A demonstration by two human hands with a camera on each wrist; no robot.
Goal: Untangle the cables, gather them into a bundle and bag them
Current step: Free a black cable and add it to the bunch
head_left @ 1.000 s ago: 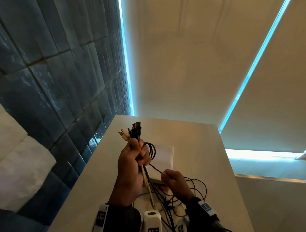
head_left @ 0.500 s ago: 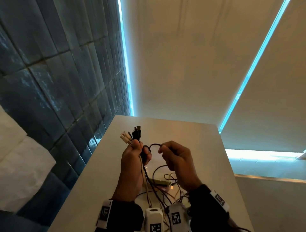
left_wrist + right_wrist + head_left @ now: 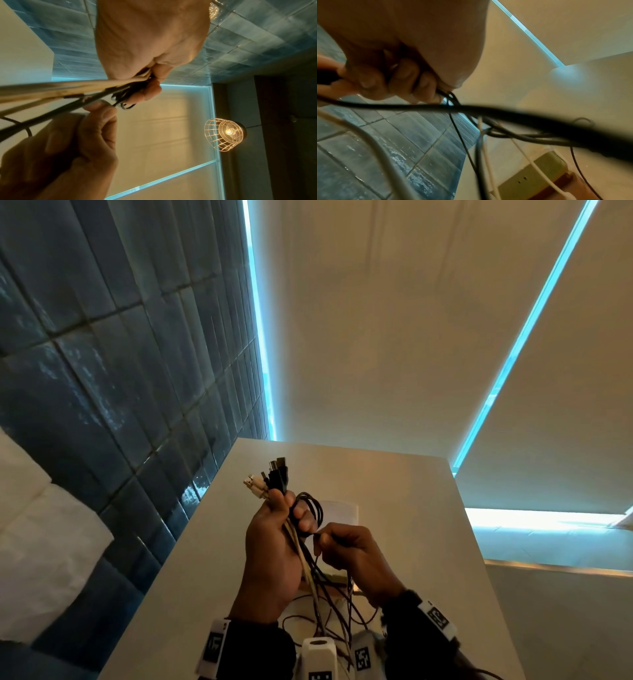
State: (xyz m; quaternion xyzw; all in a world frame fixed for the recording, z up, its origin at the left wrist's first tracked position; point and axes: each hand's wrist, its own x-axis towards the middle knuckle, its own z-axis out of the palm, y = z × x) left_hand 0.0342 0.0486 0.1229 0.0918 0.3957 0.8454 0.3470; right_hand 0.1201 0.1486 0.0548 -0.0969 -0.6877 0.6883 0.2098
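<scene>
Two hands are up off the desk, and I have them close together. Nearest me, loose strands of the cables hang and loop down onto the desk in front of my wrists, not yet sorted. Above that, my left hand is curled round the gathered lengths, pale ones and black ones together, their long axis running nearly upright through the fist, with the plug ends fanned out just above the knuckles. My right hand sits just to the right and slightly lower, its fingers pinching one thin black cable right beside the left fist, where a small black loop stands out. So the strand to feed in lies leftward from my right fingers, and the right is the one to carry it.

I judge the next move is short. Beyond the hands a white sheet, possibly the bag, lies flat. The desk's far edge and right edge are well apart from us; the tiled wall is to the left.
</scene>
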